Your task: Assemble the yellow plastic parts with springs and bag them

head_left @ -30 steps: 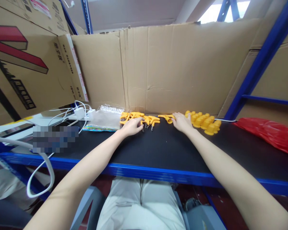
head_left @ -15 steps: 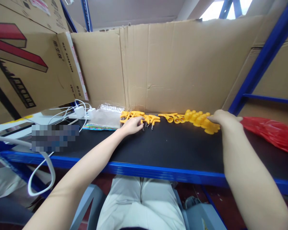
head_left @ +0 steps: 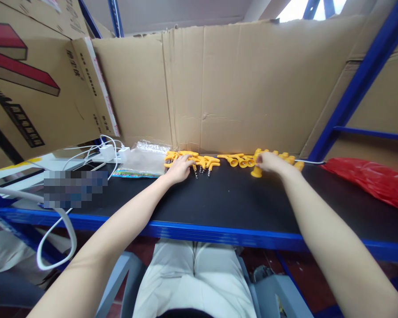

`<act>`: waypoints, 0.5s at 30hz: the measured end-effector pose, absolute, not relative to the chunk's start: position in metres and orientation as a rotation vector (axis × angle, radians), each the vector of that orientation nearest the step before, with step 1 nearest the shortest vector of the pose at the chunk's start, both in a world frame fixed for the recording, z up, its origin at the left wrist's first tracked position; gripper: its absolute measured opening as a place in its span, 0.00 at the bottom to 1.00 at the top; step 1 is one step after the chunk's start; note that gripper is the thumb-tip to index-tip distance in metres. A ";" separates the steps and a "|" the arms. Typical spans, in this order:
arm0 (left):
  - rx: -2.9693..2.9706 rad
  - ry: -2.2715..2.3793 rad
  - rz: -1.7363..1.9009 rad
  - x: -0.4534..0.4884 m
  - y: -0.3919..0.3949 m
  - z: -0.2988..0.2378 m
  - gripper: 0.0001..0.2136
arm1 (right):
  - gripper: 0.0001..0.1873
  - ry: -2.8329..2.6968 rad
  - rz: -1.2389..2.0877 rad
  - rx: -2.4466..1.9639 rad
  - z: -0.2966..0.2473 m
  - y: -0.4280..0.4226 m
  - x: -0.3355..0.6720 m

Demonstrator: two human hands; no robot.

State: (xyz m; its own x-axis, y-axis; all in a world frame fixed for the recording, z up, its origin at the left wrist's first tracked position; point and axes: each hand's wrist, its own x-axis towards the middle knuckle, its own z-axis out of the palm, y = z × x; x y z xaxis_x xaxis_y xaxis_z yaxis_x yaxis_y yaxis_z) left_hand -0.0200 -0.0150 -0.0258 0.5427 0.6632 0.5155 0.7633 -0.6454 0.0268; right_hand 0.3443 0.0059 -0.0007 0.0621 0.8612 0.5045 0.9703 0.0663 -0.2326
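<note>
My left hand (head_left: 179,168) rests with curled fingers on a pile of yellow T-shaped pieces with metal screws (head_left: 204,162) at the back of the black shelf (head_left: 225,203). My right hand (head_left: 268,162) lies over a cluster of yellow cup-shaped pieces (head_left: 287,160); its fingers close around one yellow cup piece (head_left: 256,172) standing on the shelf. A short row of yellow funnel-like pieces (head_left: 237,160) lies between the two hands.
A cardboard wall (head_left: 235,88) closes off the back. A clear plastic bag (head_left: 146,160) and white chargers with cables (head_left: 109,152) lie to the left. A red plastic bag (head_left: 371,181) sits at right by a blue rack post (head_left: 354,92). The shelf's blue front edge (head_left: 219,234) is near my lap.
My right hand went out right to the far end of the cup pieces, then came back left with one cup piece. My left hand stayed on the T-shaped pieces.
</note>
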 end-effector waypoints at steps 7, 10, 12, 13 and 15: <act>-2.481 -1.351 -0.559 -0.020 -0.010 -0.035 0.16 | 0.08 -2.116 0.119 -1.543 0.005 -0.017 0.283; -2.453 -1.311 -0.587 -0.018 -0.010 -0.033 0.14 | 0.11 -2.077 0.280 -1.533 -0.002 -0.019 0.273; -2.450 -1.304 -0.654 -0.016 -0.009 -0.031 0.13 | 0.13 -2.101 0.333 -1.563 -0.008 -0.018 0.270; -2.445 -1.307 -0.703 -0.015 -0.009 -0.030 0.12 | 0.14 -2.120 0.346 -1.583 -0.011 -0.018 0.270; -2.423 -1.311 -0.817 -0.012 -0.010 -0.026 0.12 | 0.15 -2.153 0.344 -1.603 -0.015 -0.017 0.269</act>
State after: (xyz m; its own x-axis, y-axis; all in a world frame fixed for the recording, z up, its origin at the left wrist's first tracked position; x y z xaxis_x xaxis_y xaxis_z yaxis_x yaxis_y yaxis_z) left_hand -0.0122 -0.0104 -0.0265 0.4324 0.6805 0.5915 0.8311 -0.5553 0.0314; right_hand 0.2692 -0.0168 -0.0148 -0.2380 0.9521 0.1922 0.8450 0.3005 -0.4423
